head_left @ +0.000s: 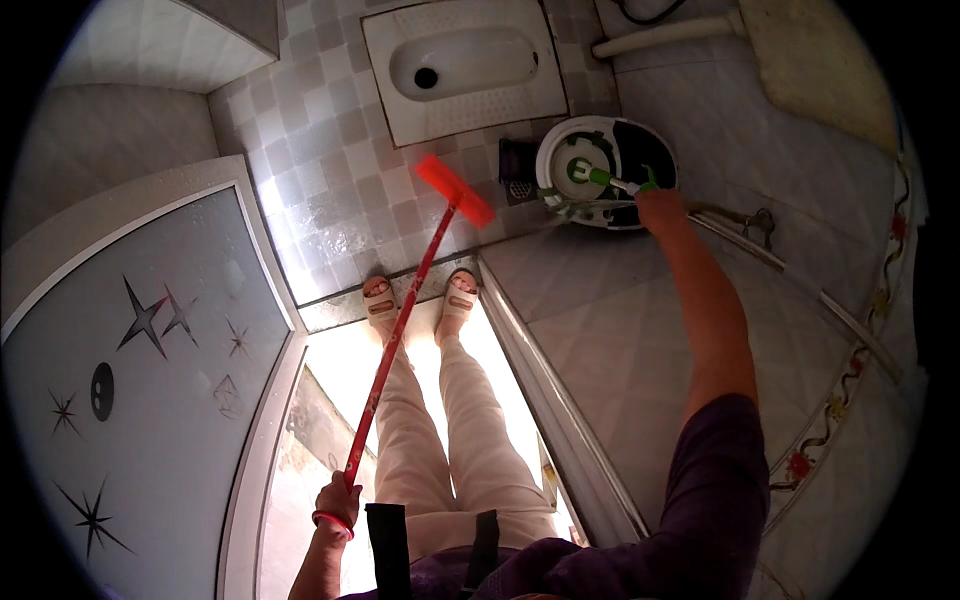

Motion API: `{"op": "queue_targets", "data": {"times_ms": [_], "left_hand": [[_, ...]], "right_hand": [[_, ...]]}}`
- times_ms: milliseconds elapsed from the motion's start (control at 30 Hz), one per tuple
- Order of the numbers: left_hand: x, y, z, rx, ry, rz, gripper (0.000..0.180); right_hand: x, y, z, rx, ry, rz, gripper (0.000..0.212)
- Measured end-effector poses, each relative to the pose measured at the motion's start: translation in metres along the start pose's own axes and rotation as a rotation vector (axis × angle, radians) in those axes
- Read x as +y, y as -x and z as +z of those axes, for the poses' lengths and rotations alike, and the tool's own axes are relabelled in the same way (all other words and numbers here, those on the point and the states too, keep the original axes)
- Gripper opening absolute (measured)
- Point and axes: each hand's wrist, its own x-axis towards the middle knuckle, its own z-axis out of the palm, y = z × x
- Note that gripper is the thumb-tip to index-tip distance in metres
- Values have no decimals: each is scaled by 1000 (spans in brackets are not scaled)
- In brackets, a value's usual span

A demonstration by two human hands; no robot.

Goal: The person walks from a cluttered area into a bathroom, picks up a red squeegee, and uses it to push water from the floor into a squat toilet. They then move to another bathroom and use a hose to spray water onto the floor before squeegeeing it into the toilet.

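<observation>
Low at the left, my left hand (338, 497) is closed round the top of a long-handled floor brush (412, 292). Its patterned red pole slants up and away to a bright red head (455, 190) over the tiled floor. My right arm reaches far forward, and my right hand (662, 208) is closed on a mop (625, 186) with a green and grey joint. The mop's lower end sits in the round basket of a white and black mop bucket (545, 165). Its pale pole runs on past my hand to the right. The mop's head is partly hidden inside the bucket.
A squat toilet (465, 60) is set in the floor ahead. I stand at the doorsill (335, 312), with an open frosted door (150, 370) at left and a tiled wall (610, 330) at right. A pipe (670, 35) runs along the far right.
</observation>
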Motion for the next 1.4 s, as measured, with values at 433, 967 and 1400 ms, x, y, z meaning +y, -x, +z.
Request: {"op": "queue_targets", "data": {"times_ms": [433, 967, 1400], "left_hand": [[0, -7, 12, 3, -83, 35, 29], [54, -15, -5, 83, 143, 27, 29], [81, -27, -7, 68, 160, 69, 31]], "right_hand": [[13, -16, -16, 102, -258, 171, 10], [32, -47, -40, 73, -273, 425, 19], [45, -54, -23, 177, -277, 289, 18]]}}
